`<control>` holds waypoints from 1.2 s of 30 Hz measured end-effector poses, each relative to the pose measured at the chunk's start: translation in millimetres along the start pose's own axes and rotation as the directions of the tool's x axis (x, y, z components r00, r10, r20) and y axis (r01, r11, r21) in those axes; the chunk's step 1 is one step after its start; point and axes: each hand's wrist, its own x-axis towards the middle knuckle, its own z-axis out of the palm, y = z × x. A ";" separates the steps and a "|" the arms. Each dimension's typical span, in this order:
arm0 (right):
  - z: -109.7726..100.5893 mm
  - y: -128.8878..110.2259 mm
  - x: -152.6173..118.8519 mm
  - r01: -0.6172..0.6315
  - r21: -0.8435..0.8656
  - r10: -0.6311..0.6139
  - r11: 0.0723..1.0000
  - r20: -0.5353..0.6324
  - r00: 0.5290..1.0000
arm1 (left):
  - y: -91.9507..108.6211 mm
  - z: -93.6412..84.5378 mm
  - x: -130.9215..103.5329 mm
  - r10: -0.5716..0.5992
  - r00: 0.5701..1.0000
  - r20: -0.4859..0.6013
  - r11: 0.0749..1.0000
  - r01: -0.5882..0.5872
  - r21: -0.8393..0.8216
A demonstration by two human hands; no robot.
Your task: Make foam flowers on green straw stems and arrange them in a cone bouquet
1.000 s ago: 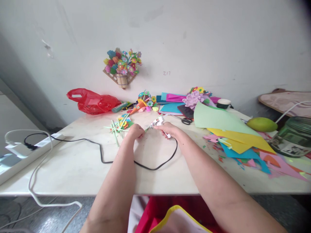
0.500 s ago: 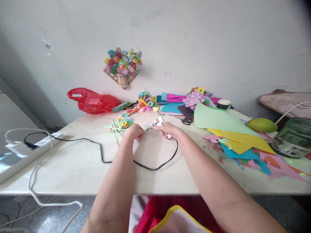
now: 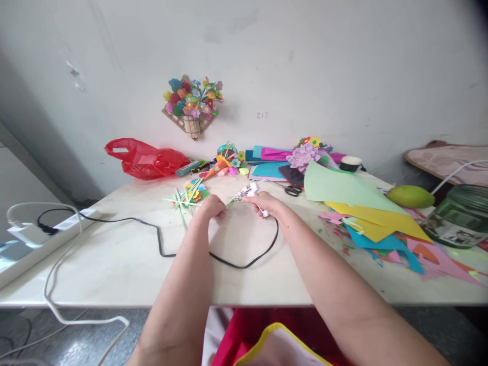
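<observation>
My right hand [image 3: 266,203] is wrapped round a white glue gun [image 3: 249,191], whose black cord [image 3: 244,266] curves over the table. The gun's tip points left, towards my left hand [image 3: 214,207]. My left hand is closed in a pinch on a thin green strip [image 3: 229,204] that reaches to the tip. Just left of it lie pale green paper stems [image 3: 183,202] and colourful foam flowers [image 3: 197,191].
A red plastic bag [image 3: 148,160] lies at the back left, a power strip [image 3: 72,221] at the left edge. Black scissors [image 3: 293,190], coloured sheets [image 3: 343,190], scraps, a green fruit [image 3: 410,196] and a glass jar [image 3: 459,216] are on the right.
</observation>
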 end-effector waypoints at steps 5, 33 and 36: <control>1.6 -2.9 -1.5 -0.009 0.012 0.010 1.000 -0.053 0.999 | -3.1 0.6 3.8 0.002 1.000 0.016 1.000 -0.002 -0.002; 1.6 1.9 7.7 0.009 -0.036 -0.011 0.999 -0.039 0.999 | -1.1 -0.6 0.5 0.017 1.000 0.023 1.000 -0.017 0.005; 1.8 1.4 6.1 0.016 -0.043 -0.017 0.999 -0.018 1.000 | -0.1 -0.8 -1.1 0.016 1.000 0.021 1.000 -0.016 0.005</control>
